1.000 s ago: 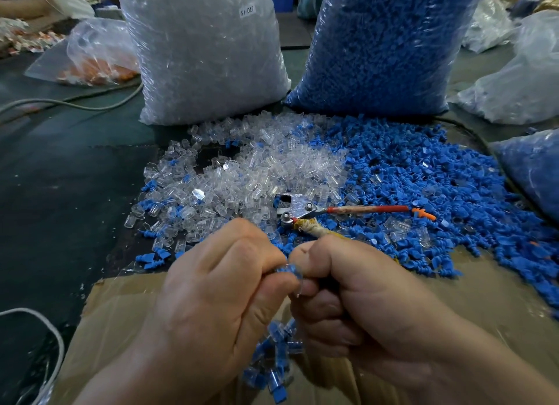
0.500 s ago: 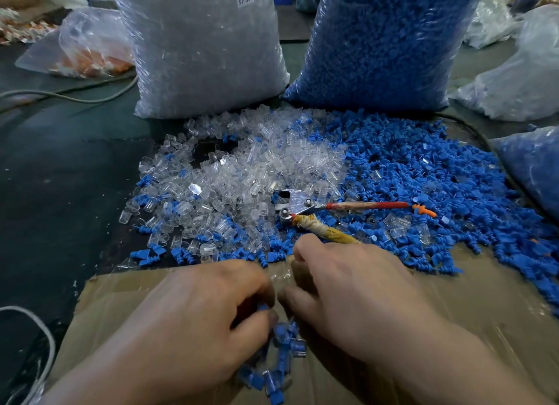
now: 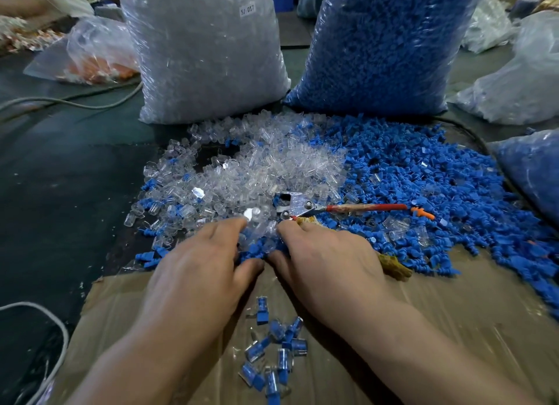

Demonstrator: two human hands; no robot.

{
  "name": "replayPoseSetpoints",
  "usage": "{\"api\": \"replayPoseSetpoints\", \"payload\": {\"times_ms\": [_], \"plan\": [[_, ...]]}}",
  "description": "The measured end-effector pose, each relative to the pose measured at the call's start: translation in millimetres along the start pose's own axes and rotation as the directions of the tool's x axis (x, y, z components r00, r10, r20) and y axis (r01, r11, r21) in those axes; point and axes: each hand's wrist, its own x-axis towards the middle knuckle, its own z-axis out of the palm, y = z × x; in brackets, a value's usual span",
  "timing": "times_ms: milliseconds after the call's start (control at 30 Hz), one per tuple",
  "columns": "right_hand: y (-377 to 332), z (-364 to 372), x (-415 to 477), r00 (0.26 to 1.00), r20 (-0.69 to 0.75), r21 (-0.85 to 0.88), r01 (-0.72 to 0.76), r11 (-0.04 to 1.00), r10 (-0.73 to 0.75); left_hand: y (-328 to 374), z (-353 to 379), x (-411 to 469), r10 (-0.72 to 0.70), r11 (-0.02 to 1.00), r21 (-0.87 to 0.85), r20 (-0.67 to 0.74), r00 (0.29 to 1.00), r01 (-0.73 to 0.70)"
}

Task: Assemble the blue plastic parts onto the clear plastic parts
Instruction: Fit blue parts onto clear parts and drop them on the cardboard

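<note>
Blue plastic parts (image 3: 423, 186) lie in a wide loose heap on the right side of the table, and the clear plastic parts (image 3: 257, 168) lie in a heap to the left of them. The two heaps mix where they meet. Both hands are at the near edge of this mixed zone.

The left hand (image 3: 196, 268) rests on the parts with its fingers nearly straight and the thumb held apart. The right hand (image 3: 326, 259) lies the same way just beside it, with its index finger near the metal tool (image 3: 302, 206). I see no part pinched in either hand, but the undersides of the fingers are hidden.

A few finished pieces (image 3: 278, 344), clear with blue inside, lie on the cardboard (image 3: 453, 314) between the wrists.

I judge that the parts are very light, hard and smooth, so they will slide away under a flat finger and scatter easily. The blue part seems to have a ribbed stem and a wider head. It is better to pinch it at the head, so that the stem stays free to enter. The clear part looks like a small hollow shell. It should be held by its sides with the opening free, and not squeezed strongly, because thin clear plastic may crack.
</note>
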Motion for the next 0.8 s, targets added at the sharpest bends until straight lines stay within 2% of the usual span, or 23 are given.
{"api": "replayPoseSetpoints", "payload": {"times_ms": [100,333,567,667,733,800], "plan": [[3.8,2.3,-1.0,0.999,-0.046,0.015,0.010,1.000,-0.009,1.9,2.1,-0.5,0.010,0.997,-0.083,-0.037,0.999,-0.013],[14.0,-3.0,-1.2,0.998,-0.046,0.300,-0.028,0.954,0.043,-4.3,4.2,0.4,0.019,0.970,-0.239,-0.109,0.994,-0.045],[16.6,-5.1,-4.0,0.991,-0.101,0.457,-0.037,0.888,0.093,-11.2,7.8,0.3,-0.079,0.891,-0.455,-0.164,0.983,-0.004],[17.4,-6.1,-4.7,0.988,-0.072,0.561,-0.075,0.825,0.139,-12.0,7.6,0.1,-0.102,0.871,-0.492,-0.153,0.983,0.014],[17.9,-6.9,-4.8,0.986,-0.047,0.613,-0.096,0.784,0.158,-12.8,6.8,-1.0,-0.135,0.828,-0.559,-0.138,0.981,0.035],[17.1,-7.9,-5.7,0.984,-0.009,0.683,-0.122,0.720,0.176,-16.9,5.7,-1.8,-0.211,0.725,-0.685,-0.124,0.970,0.070]]}}
